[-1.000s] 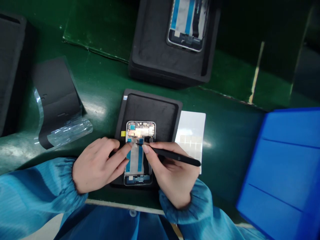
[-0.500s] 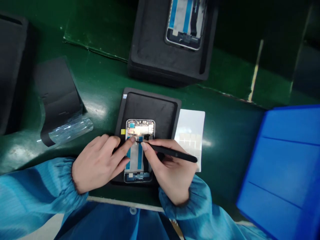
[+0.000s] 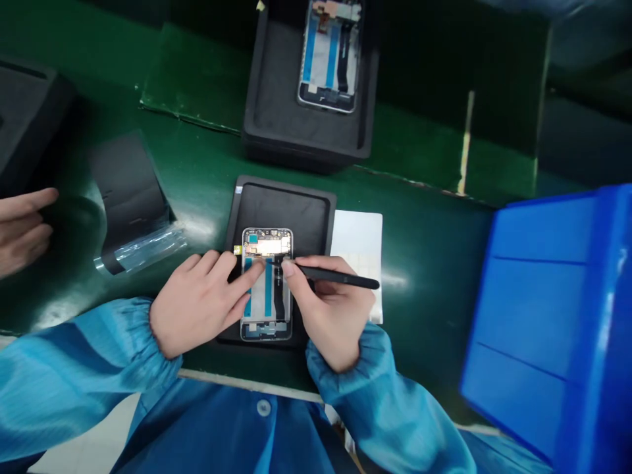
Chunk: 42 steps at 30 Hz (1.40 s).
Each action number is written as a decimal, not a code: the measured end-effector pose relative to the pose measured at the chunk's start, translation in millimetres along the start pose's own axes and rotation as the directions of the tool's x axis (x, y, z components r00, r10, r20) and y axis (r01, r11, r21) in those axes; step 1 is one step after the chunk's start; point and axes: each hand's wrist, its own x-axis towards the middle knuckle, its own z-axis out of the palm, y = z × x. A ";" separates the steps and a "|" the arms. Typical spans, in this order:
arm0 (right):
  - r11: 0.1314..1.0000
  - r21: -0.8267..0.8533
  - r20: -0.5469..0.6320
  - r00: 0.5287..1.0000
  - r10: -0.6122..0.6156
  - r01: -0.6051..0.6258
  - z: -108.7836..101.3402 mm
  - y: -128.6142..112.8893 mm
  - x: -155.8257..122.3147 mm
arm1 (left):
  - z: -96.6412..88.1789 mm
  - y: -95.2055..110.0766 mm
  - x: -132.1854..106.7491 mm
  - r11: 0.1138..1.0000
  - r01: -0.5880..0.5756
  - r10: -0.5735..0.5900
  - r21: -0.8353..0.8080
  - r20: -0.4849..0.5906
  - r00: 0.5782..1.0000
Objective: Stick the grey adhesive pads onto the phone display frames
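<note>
Phone frame (image 3: pixel 268 293), seen from the head camera, lies back-up in a black tray (image 3: pixel 284 204) on the green tabletop (image 3: pixel 424 263). The left hand (image 3: pixel 202 299) rests on its left edge, grip spread, with the index fingertip on the frame. The right hand (image 3: pixel 330 316) has its grip pinching a black tool (image 3: pixel 338 278), tip at the frame's upper part. A white sheet (image 3: pixel 358 237) lies beside the tray. Another person's hand (image 3: pixel 22 227) shows far left.

You have a black tray (image 3: pixel 276 99) holding a phone frame (image 3: pixel 330 56) at the far side, a blue bin (image 3: pixel 538 296) on the right, a white sheet (image 3: pixel 358 234) near the middle, curled black film (image 3: pixel 129 187) at left, and another person's hand (image 3: pixel 20 227) at the left edge.
</note>
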 end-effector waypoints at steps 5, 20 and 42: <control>0.998 0.060 -0.015 1.000 -0.009 0.010 1.6 6.2 0.6 | 4.4 1.9 -6.9 0.999 0.001 0.003 0.047 -0.072 0.997; 0.987 0.162 0.012 1.000 0.009 -0.010 3.5 13.0 1.8 | 7.4 14.1 -14.3 0.990 0.104 -0.096 0.092 -0.087 0.992; 0.988 0.152 0.017 1.000 -0.015 0.012 3.3 14.1 2.8 | -4.6 12.8 -17.8 0.994 0.104 -0.102 0.019 -0.089 0.991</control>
